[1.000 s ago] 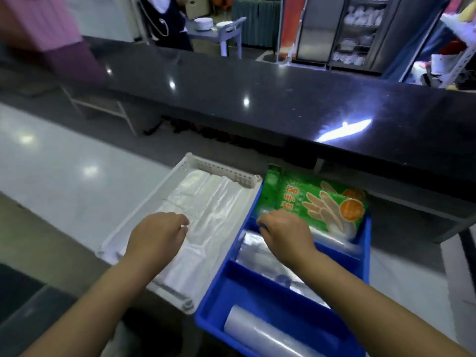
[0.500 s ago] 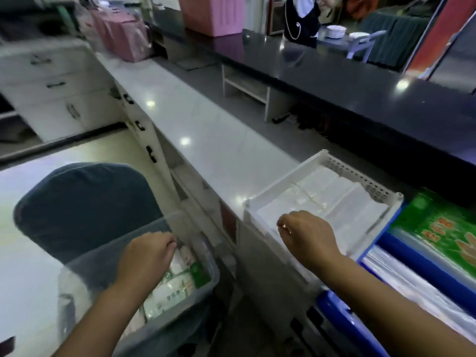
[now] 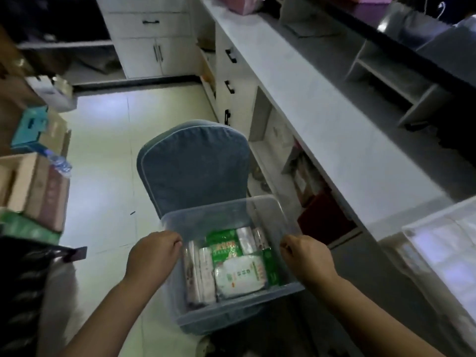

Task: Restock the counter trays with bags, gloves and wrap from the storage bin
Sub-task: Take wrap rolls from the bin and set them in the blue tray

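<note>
A clear plastic storage bin [image 3: 219, 215] stands on a blue-covered chair [image 3: 193, 166] in front of me. Inside lie several packs: green glove packets [image 3: 223, 247], a white pack with green print [image 3: 239, 275] and wrapped white rolls [image 3: 199, 271]. My left hand [image 3: 152, 256] grips the bin's left rim with curled fingers. My right hand [image 3: 306, 256] grips its right rim the same way. At the far right edge, a corner of the white counter tray [image 3: 438, 240] with folded bags shows.
The long white counter [image 3: 322, 104] runs along the right, with drawers and open shelves below it. Cardboard boxes [image 3: 38, 181] and a water bottle [image 3: 58, 161] are stacked on the left. Pale tiled floor [image 3: 103, 150] lies between them.
My view swung left from the counter trays to the bin. Both hands left the trays, and each now holds a side rim of the bin.
</note>
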Available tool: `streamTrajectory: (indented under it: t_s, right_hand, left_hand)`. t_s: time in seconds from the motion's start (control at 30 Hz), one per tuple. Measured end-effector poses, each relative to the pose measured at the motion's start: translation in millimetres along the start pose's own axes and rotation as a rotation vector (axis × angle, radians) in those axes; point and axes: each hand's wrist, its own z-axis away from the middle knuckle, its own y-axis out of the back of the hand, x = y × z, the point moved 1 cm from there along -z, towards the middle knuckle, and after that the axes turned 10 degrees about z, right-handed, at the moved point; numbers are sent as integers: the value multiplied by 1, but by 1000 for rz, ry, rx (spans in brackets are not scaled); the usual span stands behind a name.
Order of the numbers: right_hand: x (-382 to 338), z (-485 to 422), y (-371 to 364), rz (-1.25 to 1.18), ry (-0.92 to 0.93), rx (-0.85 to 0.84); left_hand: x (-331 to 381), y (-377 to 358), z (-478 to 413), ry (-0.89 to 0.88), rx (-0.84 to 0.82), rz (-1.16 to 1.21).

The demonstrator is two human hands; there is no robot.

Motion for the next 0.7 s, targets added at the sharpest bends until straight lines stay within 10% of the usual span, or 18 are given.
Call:
streamTrajectory:
  t_s: [0.7]
  right_hand:
    - [-114,-150,-280,-230,59,-776]
  left_hand:
    - [-99,-101,-5,455,-183,7]
